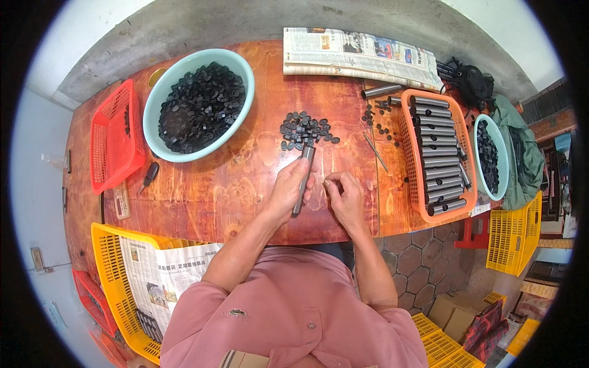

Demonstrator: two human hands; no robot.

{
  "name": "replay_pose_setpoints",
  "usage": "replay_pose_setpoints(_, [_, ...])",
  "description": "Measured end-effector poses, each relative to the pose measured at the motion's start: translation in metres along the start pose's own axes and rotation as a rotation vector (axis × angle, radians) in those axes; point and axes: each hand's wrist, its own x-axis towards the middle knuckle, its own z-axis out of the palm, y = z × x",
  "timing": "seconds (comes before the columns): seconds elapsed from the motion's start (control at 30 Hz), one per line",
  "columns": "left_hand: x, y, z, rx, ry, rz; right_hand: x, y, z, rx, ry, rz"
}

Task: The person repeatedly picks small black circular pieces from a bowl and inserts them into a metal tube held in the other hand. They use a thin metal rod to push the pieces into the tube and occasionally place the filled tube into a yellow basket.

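My left hand [287, 187] is wrapped round a grey metal tube [308, 157], tilted with its upper end pointing away from me. Just beyond that end lies a small heap of black oval plugs [302, 127] on the wooden table [245, 202]. To the right of the tube, a short gap away, is my right hand [347, 201]. Its thumb and fingertips are pinched together over the table; whatever they may hold is too small to make out.
A pale blue basin [248, 92] of black plugs and a red basket [101, 159] stand left. Right are an orange basket [470, 165] of tubes and a smaller basin [505, 162]. Folded newspaper [362, 58] lies at the back; a yellow crate [107, 257] sits lower left.
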Motion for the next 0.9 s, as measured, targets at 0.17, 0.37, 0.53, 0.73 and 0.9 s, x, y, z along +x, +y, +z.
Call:
replay_pose_setpoints(0.17, [0.0031,0.002,0.0053,-0.059,-0.02,0.057,-0.0002,0.001,0.0006,-0.003,0.004,-0.01])
replay_pose_setpoints(0.37, [0.004,-0.0048,-0.0013,0.042,-0.022,0.062,0.0001,0.0,-0.0001,0.015,-0.001,-0.003])
replay_pose_setpoints(0.53, [0.0041,0.0009,0.0049,-0.106,-0.056,0.046,0.0001,0.0006,0.0005,0.008,0.001,-0.007])
replay_pose_setpoints(0.73, [0.0047,-0.0014,-0.0009,-0.231,-0.178,0.015,-0.0003,0.0007,0.0004,0.004,-0.008,0.015])
replay_pose_setpoints(0.9, [0.0085,-0.003,-0.0037,-0.368,-0.104,-0.054,0.0007,-0.0002,0.0003,-0.009,0.004,-0.004])
